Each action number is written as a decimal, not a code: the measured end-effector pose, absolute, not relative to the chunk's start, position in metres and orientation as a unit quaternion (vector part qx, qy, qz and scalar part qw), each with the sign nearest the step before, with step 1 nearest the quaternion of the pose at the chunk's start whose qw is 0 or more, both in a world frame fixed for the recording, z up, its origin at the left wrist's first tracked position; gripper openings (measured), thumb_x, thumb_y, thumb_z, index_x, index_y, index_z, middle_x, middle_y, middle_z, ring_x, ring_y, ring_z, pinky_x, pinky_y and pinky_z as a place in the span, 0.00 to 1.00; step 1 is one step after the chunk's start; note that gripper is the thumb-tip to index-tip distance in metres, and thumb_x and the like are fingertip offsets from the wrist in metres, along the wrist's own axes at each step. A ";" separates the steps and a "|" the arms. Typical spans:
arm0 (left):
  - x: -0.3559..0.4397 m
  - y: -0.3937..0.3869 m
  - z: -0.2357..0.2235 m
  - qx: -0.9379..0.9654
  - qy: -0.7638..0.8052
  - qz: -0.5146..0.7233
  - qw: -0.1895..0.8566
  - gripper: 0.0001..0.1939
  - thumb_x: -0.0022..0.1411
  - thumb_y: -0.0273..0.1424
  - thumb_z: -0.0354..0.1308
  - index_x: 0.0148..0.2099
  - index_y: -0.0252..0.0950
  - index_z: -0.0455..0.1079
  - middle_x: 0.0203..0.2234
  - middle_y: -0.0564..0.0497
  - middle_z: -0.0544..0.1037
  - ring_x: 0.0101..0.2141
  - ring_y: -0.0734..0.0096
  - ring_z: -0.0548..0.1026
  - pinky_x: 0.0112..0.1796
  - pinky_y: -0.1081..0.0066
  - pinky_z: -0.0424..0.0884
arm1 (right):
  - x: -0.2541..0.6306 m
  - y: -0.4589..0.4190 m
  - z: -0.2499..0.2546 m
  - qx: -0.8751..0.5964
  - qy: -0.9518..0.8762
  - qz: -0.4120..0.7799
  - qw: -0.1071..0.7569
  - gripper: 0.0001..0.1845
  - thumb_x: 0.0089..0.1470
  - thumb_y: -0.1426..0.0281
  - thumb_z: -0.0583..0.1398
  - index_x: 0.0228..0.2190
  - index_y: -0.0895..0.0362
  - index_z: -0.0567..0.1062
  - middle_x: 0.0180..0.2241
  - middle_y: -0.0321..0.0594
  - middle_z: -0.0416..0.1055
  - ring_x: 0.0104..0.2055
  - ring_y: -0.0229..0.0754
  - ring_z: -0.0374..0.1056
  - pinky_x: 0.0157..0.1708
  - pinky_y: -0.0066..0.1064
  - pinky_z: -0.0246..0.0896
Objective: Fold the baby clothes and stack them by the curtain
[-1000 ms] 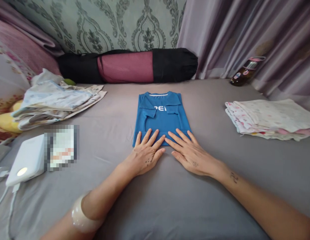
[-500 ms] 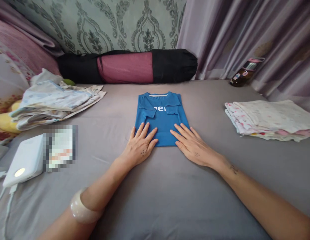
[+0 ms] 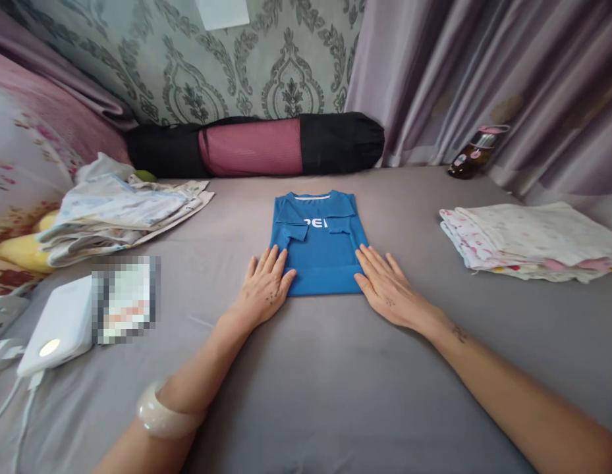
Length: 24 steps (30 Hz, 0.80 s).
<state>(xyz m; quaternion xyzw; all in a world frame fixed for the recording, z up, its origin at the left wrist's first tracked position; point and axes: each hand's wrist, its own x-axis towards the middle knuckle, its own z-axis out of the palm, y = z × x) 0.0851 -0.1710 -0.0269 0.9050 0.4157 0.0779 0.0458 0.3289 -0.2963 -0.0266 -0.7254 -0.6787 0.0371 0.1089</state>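
Note:
A blue shirt (image 3: 323, 263) lies folded flat on the grey bed sheet (image 3: 306, 382), its collar at the far end. Both sleeves are folded in across its front, partly covering white lettering. My left hand (image 3: 266, 283) rests flat at the shirt's lower left edge, fingers outstretched over the border. At the lower right edge lies my right hand (image 3: 387, 286), palm down with fingers extended and the fingertips on the fabric. Neither hand grips anything.
A black and pink rolled bag (image 3: 251, 148) lies along the wall. Folded cloths (image 3: 122, 210) are piled on the left, and another cloth stack (image 3: 533, 237) on the right. A bottle (image 3: 476, 155) stands by the curtain. At left is a white power bank (image 3: 61, 322) with cables.
My hands have slid apart, from on top of the shirt's lower part out to its two side edges. The view has tilted up slightly.

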 end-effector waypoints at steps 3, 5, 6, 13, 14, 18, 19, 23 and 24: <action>0.084 -0.169 -0.030 0.906 0.418 0.056 0.049 0.30 0.71 0.43 0.34 0.68 0.32 0.50 0.66 0.39 0.53 0.66 0.55 0.49 0.62 0.49 0.48 | 0.330 -0.297 -0.030 -0.726 -0.679 0.041 0.101 0.33 0.66 0.56 0.38 0.67 0.58 0.47 0.67 0.46 0.45 0.69 0.47 0.39 0.66 0.49 0.37; 0.084 -0.169 -0.031 0.905 0.418 0.058 0.050 0.31 0.71 0.44 0.34 0.68 0.32 0.50 0.66 0.39 0.53 0.66 0.54 0.49 0.62 0.48 0.48 | 0.331 -0.298 -0.031 -0.725 -0.680 0.035 0.102 0.33 0.66 0.56 0.38 0.66 0.58 0.48 0.67 0.46 0.45 0.69 0.47 0.40 0.66 0.50 0.38; 0.084 -0.169 -0.031 0.905 0.417 0.062 0.051 0.31 0.71 0.44 0.34 0.68 0.32 0.51 0.66 0.39 0.53 0.66 0.54 0.49 0.62 0.48 0.48 | 0.331 -0.297 -0.030 -0.726 -0.680 0.034 0.101 0.34 0.65 0.56 0.37 0.66 0.59 0.48 0.67 0.47 0.46 0.69 0.48 0.40 0.65 0.50 0.39; 0.078 -0.174 -0.030 0.907 0.407 0.102 0.045 0.29 0.71 0.44 0.35 0.66 0.36 0.54 0.65 0.41 0.57 0.66 0.56 0.50 0.62 0.47 0.48 | 0.322 -0.271 -0.014 -0.729 -0.679 0.019 0.087 0.37 0.65 0.54 0.36 0.65 0.63 0.52 0.67 0.51 0.46 0.69 0.50 0.39 0.65 0.52 0.35; 0.077 -0.175 -0.029 0.905 0.410 0.099 0.047 0.29 0.71 0.44 0.35 0.67 0.36 0.54 0.65 0.41 0.57 0.66 0.56 0.50 0.62 0.47 0.48 | 0.320 -0.264 -0.014 -0.730 -0.678 0.015 0.087 0.37 0.65 0.54 0.36 0.65 0.65 0.51 0.67 0.52 0.43 0.69 0.50 0.37 0.65 0.51 0.34; 0.074 -0.176 -0.027 0.899 0.426 0.077 0.067 0.29 0.71 0.42 0.33 0.67 0.33 0.52 0.66 0.41 0.55 0.66 0.58 0.48 0.62 0.48 0.47 | 0.316 -0.241 -0.023 -0.749 -0.657 0.034 0.071 0.40 0.64 0.53 0.36 0.65 0.69 0.50 0.68 0.54 0.40 0.69 0.50 0.36 0.66 0.47 0.34; 0.073 -0.176 -0.028 0.898 0.426 0.076 0.073 0.29 0.71 0.42 0.33 0.67 0.32 0.52 0.66 0.41 0.55 0.66 0.58 0.48 0.63 0.48 0.47 | 0.316 -0.238 -0.026 -0.753 -0.654 0.040 0.067 0.41 0.63 0.52 0.36 0.65 0.70 0.50 0.67 0.54 0.41 0.69 0.50 0.37 0.66 0.47 0.34; 0.072 -0.173 -0.030 0.896 0.426 0.086 0.095 0.28 0.71 0.41 0.33 0.66 0.34 0.53 0.65 0.42 0.56 0.66 0.59 0.49 0.62 0.49 0.48 | 0.318 -0.237 -0.034 -0.753 -0.654 0.035 0.062 0.41 0.63 0.52 0.36 0.64 0.70 0.51 0.67 0.54 0.42 0.69 0.51 0.38 0.66 0.46 0.34; 0.071 -0.173 -0.030 0.895 0.427 0.091 0.097 0.27 0.71 0.40 0.34 0.66 0.34 0.53 0.65 0.42 0.56 0.66 0.59 0.50 0.62 0.49 0.49 | 0.318 -0.238 -0.034 -0.753 -0.654 0.031 0.061 0.40 0.63 0.52 0.36 0.64 0.70 0.52 0.67 0.54 0.42 0.69 0.51 0.39 0.66 0.46 0.35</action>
